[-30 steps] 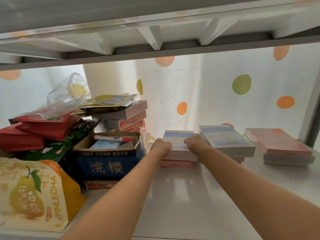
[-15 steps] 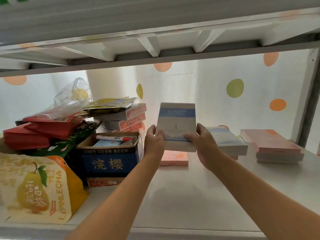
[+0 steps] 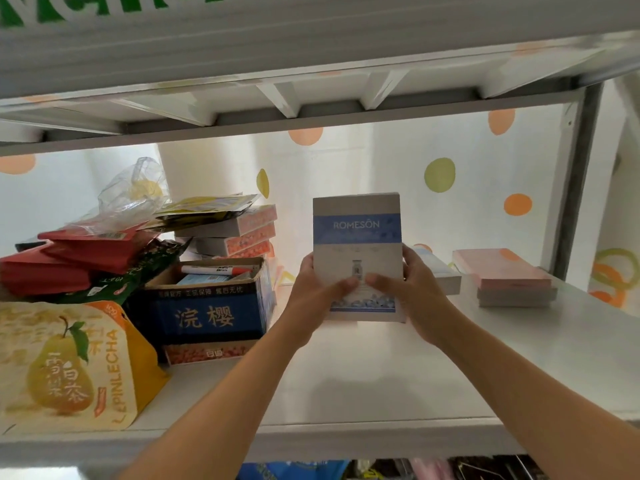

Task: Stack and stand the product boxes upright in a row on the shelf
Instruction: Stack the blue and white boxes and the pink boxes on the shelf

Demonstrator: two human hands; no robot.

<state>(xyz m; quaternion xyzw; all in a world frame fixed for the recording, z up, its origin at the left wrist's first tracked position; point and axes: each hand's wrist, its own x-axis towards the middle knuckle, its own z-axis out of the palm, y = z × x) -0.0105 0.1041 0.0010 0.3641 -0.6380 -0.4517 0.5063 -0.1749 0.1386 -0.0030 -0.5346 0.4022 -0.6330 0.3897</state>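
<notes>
change: blue box (image 3: 358, 258) off its flat pile, now upright | left hand (image 3: 317, 296) and right hand (image 3: 414, 292) clamped on its sides, held above shelf (image 3: 381, 386) | meaning: first box ready to stand; pink stack (image 3: 505, 277) still flat

On the shelf (image 3: 398, 386) the upright box (image 3: 357, 251) is in the middle, between both hands, with the open carton (image 3: 207, 306) (a marker lies in it) to its left and flat box stacks (image 3: 505, 278) to its right.
</notes>
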